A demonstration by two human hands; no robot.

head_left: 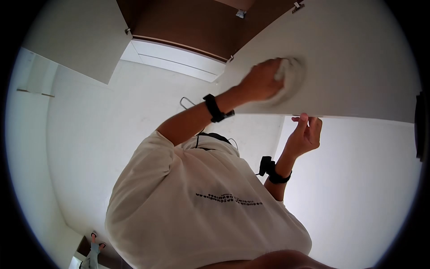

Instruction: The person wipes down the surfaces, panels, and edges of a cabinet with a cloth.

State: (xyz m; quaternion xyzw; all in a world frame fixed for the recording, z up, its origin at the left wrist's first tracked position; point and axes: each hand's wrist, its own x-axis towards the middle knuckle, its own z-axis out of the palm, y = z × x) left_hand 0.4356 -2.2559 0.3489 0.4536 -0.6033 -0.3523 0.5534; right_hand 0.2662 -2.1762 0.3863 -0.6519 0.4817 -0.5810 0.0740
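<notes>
My left hand point(264, 80) presses a whitish cloth point(292, 78) against the broad pale door panel point(354, 62). Its fingers are closed round the cloth, and both are slightly blurred. Below it in the view, my right hand point(308, 133) has its thumb and fingertips at the panel's lower edge, pinching it; part of the fingers is hidden. A black strap is on each wrist.
An open brown cabinet point(179, 27) is at the top, with metal hinges and a second pale door point(76, 36) at the left. A small silvery object point(241, 14) lies inside the cabinet. Another person's legs point(92, 256) show at the bottom left.
</notes>
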